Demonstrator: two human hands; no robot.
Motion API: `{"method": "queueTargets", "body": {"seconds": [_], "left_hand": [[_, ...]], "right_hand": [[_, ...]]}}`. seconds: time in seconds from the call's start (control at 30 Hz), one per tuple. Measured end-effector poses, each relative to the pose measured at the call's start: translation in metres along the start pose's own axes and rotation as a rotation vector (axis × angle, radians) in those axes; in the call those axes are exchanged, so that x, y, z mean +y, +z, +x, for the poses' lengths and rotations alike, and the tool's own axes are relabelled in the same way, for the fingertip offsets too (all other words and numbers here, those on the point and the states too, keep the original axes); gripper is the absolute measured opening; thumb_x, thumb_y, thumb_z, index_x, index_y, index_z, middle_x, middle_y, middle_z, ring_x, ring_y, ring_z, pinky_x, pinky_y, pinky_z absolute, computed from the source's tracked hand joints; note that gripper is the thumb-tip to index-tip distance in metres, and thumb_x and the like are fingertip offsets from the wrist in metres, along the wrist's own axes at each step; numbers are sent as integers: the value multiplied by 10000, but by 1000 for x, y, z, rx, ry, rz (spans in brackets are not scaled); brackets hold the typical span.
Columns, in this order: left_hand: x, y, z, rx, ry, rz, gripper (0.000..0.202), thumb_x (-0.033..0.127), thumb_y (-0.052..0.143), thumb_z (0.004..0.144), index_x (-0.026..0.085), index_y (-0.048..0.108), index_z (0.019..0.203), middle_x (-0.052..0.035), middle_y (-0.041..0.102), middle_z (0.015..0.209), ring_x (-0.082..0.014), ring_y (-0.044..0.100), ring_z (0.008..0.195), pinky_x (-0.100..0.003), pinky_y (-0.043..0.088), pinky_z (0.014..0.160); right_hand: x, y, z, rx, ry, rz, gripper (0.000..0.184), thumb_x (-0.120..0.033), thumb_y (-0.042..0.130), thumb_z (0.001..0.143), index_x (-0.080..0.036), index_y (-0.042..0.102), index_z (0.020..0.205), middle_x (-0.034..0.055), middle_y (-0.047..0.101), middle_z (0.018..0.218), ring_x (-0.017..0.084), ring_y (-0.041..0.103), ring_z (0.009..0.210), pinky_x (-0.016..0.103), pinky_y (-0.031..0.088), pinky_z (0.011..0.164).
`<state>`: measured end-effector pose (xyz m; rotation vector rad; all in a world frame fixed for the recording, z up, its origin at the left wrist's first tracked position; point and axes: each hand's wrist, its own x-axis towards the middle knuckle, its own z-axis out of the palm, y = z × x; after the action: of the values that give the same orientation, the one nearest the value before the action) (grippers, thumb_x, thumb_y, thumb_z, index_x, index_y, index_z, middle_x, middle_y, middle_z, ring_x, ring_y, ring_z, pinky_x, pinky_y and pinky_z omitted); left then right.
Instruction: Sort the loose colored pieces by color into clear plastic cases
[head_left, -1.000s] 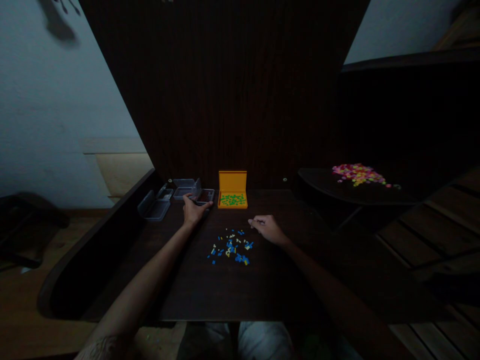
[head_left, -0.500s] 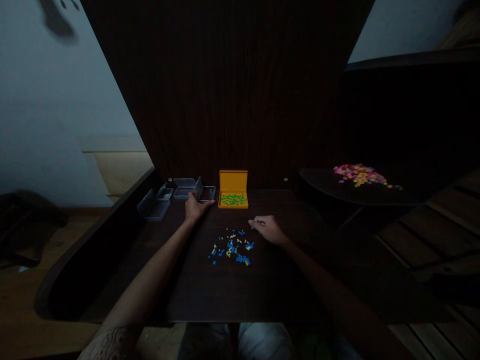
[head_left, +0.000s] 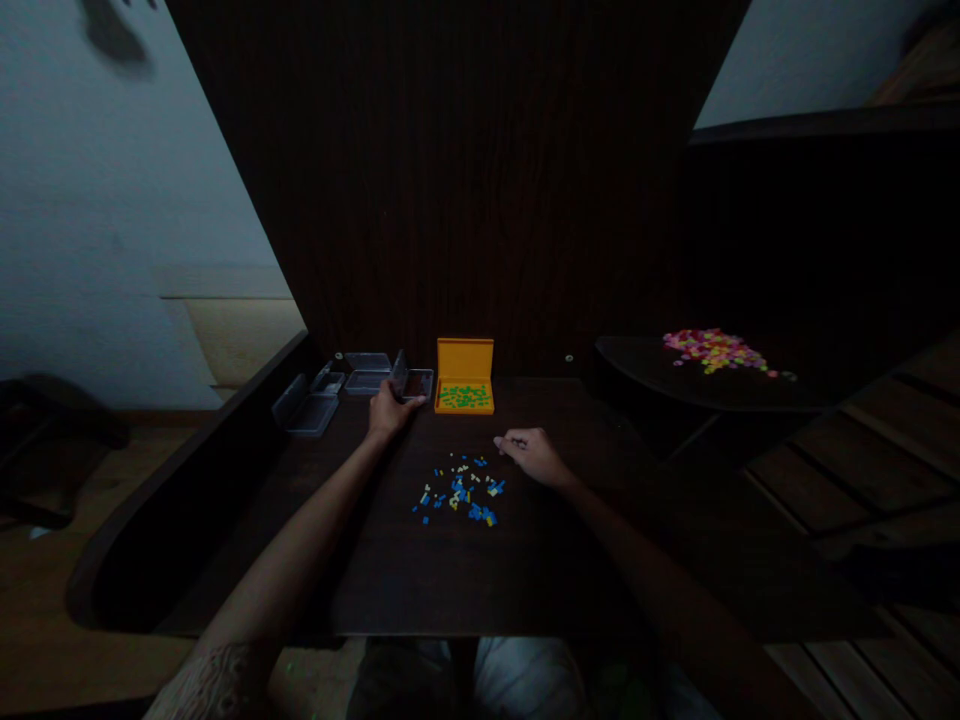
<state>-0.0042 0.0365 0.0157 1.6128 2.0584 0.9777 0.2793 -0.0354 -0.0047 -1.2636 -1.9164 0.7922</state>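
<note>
The room is very dark. The little blue and yellow pieces (head_left: pixel 459 493) in the middle of the frame are too small to tell their shapes. The left hand (head_left: pixel 386 410) covers part of a clear box (head_left: pixel 417 384), so what is inside cannot be seen. The fingers (head_left: pixel 506 441) of the right hand (head_left: pixel 534 457) are curled, and whether they pinch a piece is too small to tell. Both arms are cut off at the bottom edge.

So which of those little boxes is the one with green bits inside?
The open orange plastic box at the back of the dark wooden table, its lid standing up. The clear plastic boxes to its left show no green bits.
</note>
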Motion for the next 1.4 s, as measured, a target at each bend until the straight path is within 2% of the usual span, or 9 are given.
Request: {"method": "queueTargets", "body": {"seconds": [0.2, 0.27, 0.4, 0.53, 0.63, 0.77, 1.0, 1.27, 1.4], "left_hand": [[-8, -11, -2, 6, 13, -52, 700, 421, 835, 619, 164, 536, 1197, -147, 671, 1201, -266, 641, 1104, -352, 504, 949], [-12, -19, -2, 19, 25, -40, 612, 377, 792, 670, 165, 549, 1190, -130, 676, 1183, -257, 650, 1074, -353, 509, 947], [-22, -36, 0, 107, 121, 147, 358, 262, 671, 747, 147, 621, 1082, -134, 655, 1145, -279, 623, 1098, -381, 479, 1004], [-31, -47, 1, 120, 89, 286, 481, 248, 609, 779, 128, 569, 1243, -201, 497, 1358, -342, 597, 1141, -446, 483, 1002], [-34, -51, 2, 55, 78, 370, 496, 232, 554, 815, 129, 536, 1300, -202, 414, 1458, -363, 586, 1161, -470, 479, 1002], [-35, -54, 3, -24, 145, 440, 391, 201, 489, 845, 145, 595, 1217, -181, 504, 1400, -351, 579, 1172, -458, 478, 994], [-39, -58, -2, -27, 185, 432, 304, 236, 484, 865, 187, 630, 1127, -146, 625, 1232, -309, 611, 1108, -404, 494, 944], [-47, -62, -22, -49, 306, 392, 248, 264, 457, 875, 196, 668, 986, -119, 669, 1101, -272, 636, 1027, -358, 506, 898], [-45, -66, -38, 14, 333, 333, 248, 238, 458, 858, 192, 660, 993, -111, 670, 1086, -254, 639, 992, -335, 508, 866]], "right_hand": [[0, 0, 0, 2, 6, 16, 425, -492, 553, 860, -170, 661, 606, 11, 602, 539, 127, 478, 525, 250, 348, 528], [0, 0, 0, 5, -1, 12, 424, -490, 553, 861, -168, 660, 606, 11, 604, 541, 128, 485, 534, 250, 352, 538], [2, 1, 1, 4, -21, 11, 415, -476, 543, 858, -170, 652, 601, 13, 607, 552, 133, 492, 550, 254, 348, 557], [2, 1, 1, 8, -20, 14, 413, -483, 540, 852, -173, 649, 602, 13, 603, 554, 137, 492, 551, 254, 344, 559], [1, 1, 0, 6, -29, 14, 422, -487, 537, 856, -171, 651, 601, 10, 598, 549, 133, 495, 548, 253, 350, 562], [2, 2, 0, 11, -25, 10, 427, -490, 546, 863, -170, 657, 604, 11, 608, 545, 131, 494, 542, 250, 350, 552], [4, 2, 0, 11, -29, 6, 415, -486, 545, 865, -176, 664, 614, 22, 638, 586, 143, 523, 568, 255, 373, 571], [1, 1, -1, 24, -27, 2, 411, -475, 547, 862, -176, 660, 605, 18, 631, 570, 141, 519, 562, 255, 367, 569], [2, 1, -2, 30, -35, -16, 409, -471, 547, 865, -179, 660, 601, 20, 627, 568, 142, 516, 562, 256, 366, 566]]}}
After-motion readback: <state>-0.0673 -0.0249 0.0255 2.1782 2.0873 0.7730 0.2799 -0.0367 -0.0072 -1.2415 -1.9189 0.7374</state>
